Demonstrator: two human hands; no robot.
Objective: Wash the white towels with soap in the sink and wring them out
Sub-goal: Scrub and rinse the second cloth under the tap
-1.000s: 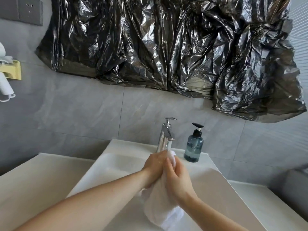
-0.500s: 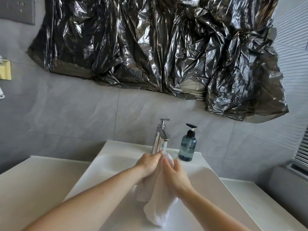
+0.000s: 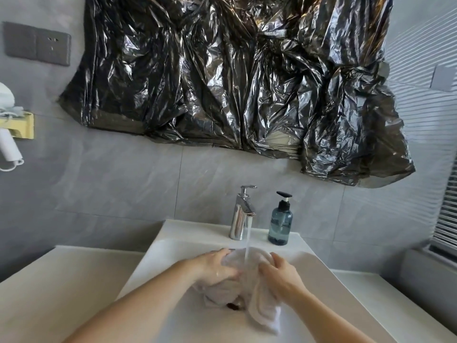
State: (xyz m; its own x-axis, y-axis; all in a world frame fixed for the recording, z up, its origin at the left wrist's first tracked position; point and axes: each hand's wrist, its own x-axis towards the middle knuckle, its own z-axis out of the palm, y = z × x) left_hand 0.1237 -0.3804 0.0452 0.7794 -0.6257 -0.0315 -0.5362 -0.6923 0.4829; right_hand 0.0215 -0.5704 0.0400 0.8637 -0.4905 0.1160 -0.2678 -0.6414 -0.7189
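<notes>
White towel (image 3: 249, 288) bunched in sink (image 3: 319, 276) under running tap (image 3: 241, 214), at 6 o'clock from it. Left hand (image 3: 217, 268) and right hand (image 3: 282, 273) fingers clenched on towel. Soap bottle (image 3: 280, 222) at tap's 3 o'clock.

Only the arms and hands show from up here, and honestly there's not much on them. Both forearms are bare the whole way to the bottom edge of the view, so no sleeve or cuff shows anywhere. The left hand (image 3: 217, 267) has wet, shiny patches across the knuckles and back. The right hand (image 3: 282, 274) is just as plain. The fingertips are mostly tucked away, so I can't really make out the nails.
</notes>
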